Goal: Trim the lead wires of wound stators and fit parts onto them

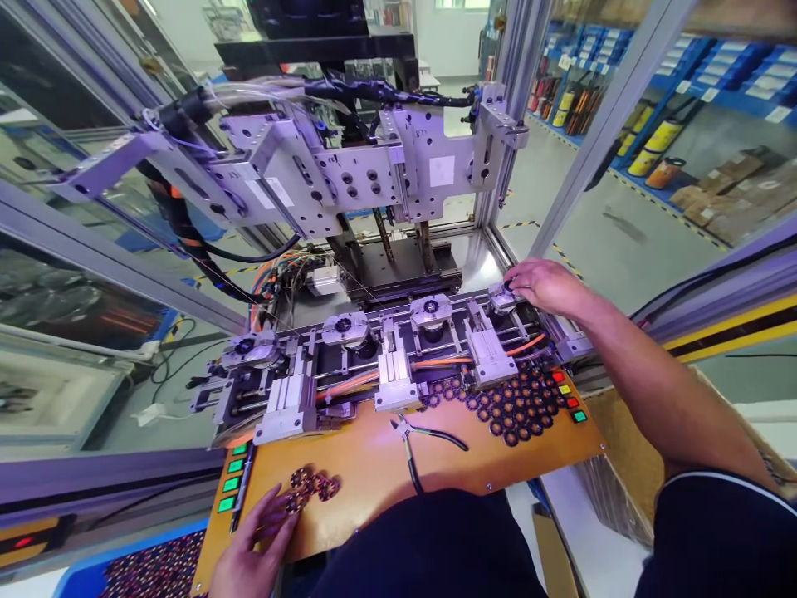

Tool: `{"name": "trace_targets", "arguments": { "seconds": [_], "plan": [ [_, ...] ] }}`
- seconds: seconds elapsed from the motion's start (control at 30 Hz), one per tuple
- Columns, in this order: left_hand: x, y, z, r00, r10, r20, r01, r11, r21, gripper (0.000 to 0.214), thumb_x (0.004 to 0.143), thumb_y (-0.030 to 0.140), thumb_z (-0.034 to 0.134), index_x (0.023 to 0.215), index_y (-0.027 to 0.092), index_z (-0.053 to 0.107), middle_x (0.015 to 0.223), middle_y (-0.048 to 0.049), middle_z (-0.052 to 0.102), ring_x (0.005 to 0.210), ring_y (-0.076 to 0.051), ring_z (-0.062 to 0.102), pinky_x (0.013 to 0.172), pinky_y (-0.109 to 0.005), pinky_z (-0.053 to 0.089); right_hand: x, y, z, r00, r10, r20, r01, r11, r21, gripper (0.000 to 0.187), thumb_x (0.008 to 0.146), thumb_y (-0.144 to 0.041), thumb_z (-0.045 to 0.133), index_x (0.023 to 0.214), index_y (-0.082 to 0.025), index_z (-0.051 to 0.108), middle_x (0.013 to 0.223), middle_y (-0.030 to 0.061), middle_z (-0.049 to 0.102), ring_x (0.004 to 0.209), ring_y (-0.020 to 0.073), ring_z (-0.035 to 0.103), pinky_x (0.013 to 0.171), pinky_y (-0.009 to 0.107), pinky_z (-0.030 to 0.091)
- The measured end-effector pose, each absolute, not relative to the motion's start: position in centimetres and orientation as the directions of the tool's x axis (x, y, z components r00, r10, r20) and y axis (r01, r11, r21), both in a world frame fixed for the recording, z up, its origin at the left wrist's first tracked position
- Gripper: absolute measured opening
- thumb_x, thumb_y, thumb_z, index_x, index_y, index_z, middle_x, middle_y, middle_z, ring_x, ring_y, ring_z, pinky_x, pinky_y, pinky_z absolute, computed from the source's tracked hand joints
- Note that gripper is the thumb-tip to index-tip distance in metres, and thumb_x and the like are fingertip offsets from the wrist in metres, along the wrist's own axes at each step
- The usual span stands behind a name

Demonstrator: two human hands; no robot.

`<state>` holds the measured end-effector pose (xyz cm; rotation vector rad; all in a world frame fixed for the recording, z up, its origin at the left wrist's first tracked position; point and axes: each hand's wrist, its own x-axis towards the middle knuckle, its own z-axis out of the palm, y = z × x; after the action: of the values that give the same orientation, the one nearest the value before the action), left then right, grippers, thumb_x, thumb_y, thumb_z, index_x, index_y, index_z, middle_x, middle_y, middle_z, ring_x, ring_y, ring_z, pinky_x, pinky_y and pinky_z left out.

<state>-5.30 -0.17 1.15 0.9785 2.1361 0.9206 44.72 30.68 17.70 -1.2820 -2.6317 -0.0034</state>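
While right hand (543, 286) on fixture 4 (500, 302), rings (315, 483) at left hand (252, 550).

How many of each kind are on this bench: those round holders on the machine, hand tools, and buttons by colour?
Round holders: 4, the right hand on one
Pliers: 1
Green buttons: 5
Red buttons: 2
Yellow buttons: 1
Total: 13

The worktop (374, 477) looks like smooth, faintly glossy orange-brown laminate, with coppery wound rings (510, 407) gleaming toward its two o'clock. At its twelve o'clock the round fixtures (431, 311) are bare satin metal. The pliers (404, 432) have matt black handles, seemingly plastic.
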Motion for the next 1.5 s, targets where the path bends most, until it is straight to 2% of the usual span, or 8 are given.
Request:
{"name": "trace_targets", "arguments": {
  "seconds": [0.37, 0.53, 0.87, 1.17, 1.27, 1.33, 1.43, 1.5],
  "plan": [
    [-5.4, -0.6, 1.3, -0.529, 0.813, -0.244, 0.399, 0.492, 0.774, 0.082, 0.049, 0.073, 0.072, 0.111, 0.02, 0.063, 0.095, -0.0082, 0.076, 0.089, -0.031, 0.072, 0.096, -0.052, 0.055, 45.2, 29.0, 17.0, -0.551, 0.796, 0.25, 0.82, 0.572, -0.017, 0.035, 0.086, -0.008, 0.049, 0.108, -0.018, 0.074, 0.122, 0.0042, 0.069, 0.119, 0.0245, 0.061, 0.102, 0.042, 0.05],
    [-5.3, -0.5, 1.0, -0.54, 0.801, -0.259, 0.369, 0.502, 0.782, 0.086, 0.046, 0.076, 0.071, 0.112, 0.02, 0.06, 0.094, -0.0086, 0.076, 0.088, -0.031, 0.071, 0.097, -0.054, 0.054, 45.7, 27.9, 15.3, -0.529, 0.813, 0.244, 0.838, 0.546, -0.002, 0.045, 0.075, 0.001, 0.051, 0.109, -0.017, 0.074, 0.125, 0.0046, 0.067, 0.125, 0.0291, 0.057, 0.099, 0.048, 0.051],
    [-5.2, -0.7, 0.7, -0.524, 0.827, -0.205, 0.375, 0.439, 0.816, 0.086, 0.047, 0.075, 0.072, 0.11, 0.019, 0.061, 0.092, -0.0091, 0.075, 0.085, -0.03, 0.071, 0.094, -0.053, 0.055, 44.5, 27.4, 14.9, -0.504, 0.805, 0.313, 0.844, 0.535, -0.018, 0.041, 0.077, -0.004, 0.05, 0.106, -0.018, 0.075, 0.124, 0.0053, 0.068, 0.126, 0.0296, 0.056, 0.097, 0.049, 0.051],
    [-4.8, -1.5, 0.5, -0.525, 0.846, -0.091, 0.415, 0.348, 0.841, 0.076, 0.053, 0.073, 0.071, 0.105, 0.019, 0.065, 0.088, -0.0076, 0.076, 0.081, -0.028, 0.073, 0.086, -0.048, 0.06, 44.5, 18.6, 14.5, -0.185, 0.738, 0.649, 0.931, 0.344, -0.126, 0.037, 0.091, -0.016, 0.045, 0.119, -0.02, 0.068, 0.126, 0.0069, 0.067, 0.123, 0.0232, 0.06, 0.106, 0.043, 0.049],
    [-3.9, -1.5, 0.7, -0.535, 0.843, -0.047, 0.434, 0.322, 0.841, 0.072, 0.057, 0.071, 0.07, 0.107, 0.019, 0.065, 0.094, -0.0094, 0.076, 0.088, -0.03, 0.072, 0.089, -0.049, 0.058, 45.6, 12.5, 11.9, 0.046, 0.672, 0.739, 0.959, 0.178, -0.222, 0.034, 0.093, -0.024, 0.046, 0.121, -0.021, 0.067, 0.113, 0.0125, 0.072, 0.103, 0.0268, 0.07, 0.096, 0.046, 0.055],
    [-3.2, -1.2, 0.9, -0.538, 0.843, 0.007, 0.46, 0.287, 0.84, 0.068, 0.06, 0.068, 0.069, 0.108, 0.02, 0.066, 0.1, -0.0101, 0.076, 0.096, -0.031, 0.071, 0.095, -0.049, 0.055, 46.2, 9.2, 9.7, 0.157, 0.664, 0.731, 0.958, 0.078, -0.276, 0.034, 0.094, -0.03, 0.044, 0.115, -0.022, 0.07, 0.095, 0.0141, 0.075, 0.084, 0.0323, 0.073, 0.074, 0.05, 0.06],
    [-2.6, -0.7, 1.2, -0.546, 0.834, 0.082, 0.479, 0.231, 0.847, 0.061, 0.062, 0.066, 0.069, 0.104, 0.022, 0.068, 0.099, -0.0094, 0.076, 0.099, -0.032, 0.071, 0.097, -0.049, 0.054, 46.4, 6.2, 7.8, 0.189, 0.749, 0.635, 0.945, 0.036, -0.325, 0.037, 0.095, -0.038, 0.039, 0.085, -0.031, 0.074, 0.051, 0.0054, 0.063, 0.039, 0.0297, 0.058, 0.031, 0.04, 0.043],
    [-2.6, -0.7, 1.2, -0.553, 0.828, 0.098, 0.46, 0.205, 0.864, 0.057, 0.062, 0.067, 0.068, 0.098, 0.023, 0.07, 0.094, -0.0084, 0.076, 0.094, -0.032, 0.071, 0.094, -0.05, 0.055, 46.0, 5.6, 8.1, 0.105, 0.842, 0.528, 0.936, 0.095, -0.338, 0.042, 0.098, -0.042, 0.036, 0.077, -0.032, 0.072, 0.045, 0.0013, 0.056, 0.033, 0.0238, 0.051, 0.028, 0.034, 0.039]
  ]
}}
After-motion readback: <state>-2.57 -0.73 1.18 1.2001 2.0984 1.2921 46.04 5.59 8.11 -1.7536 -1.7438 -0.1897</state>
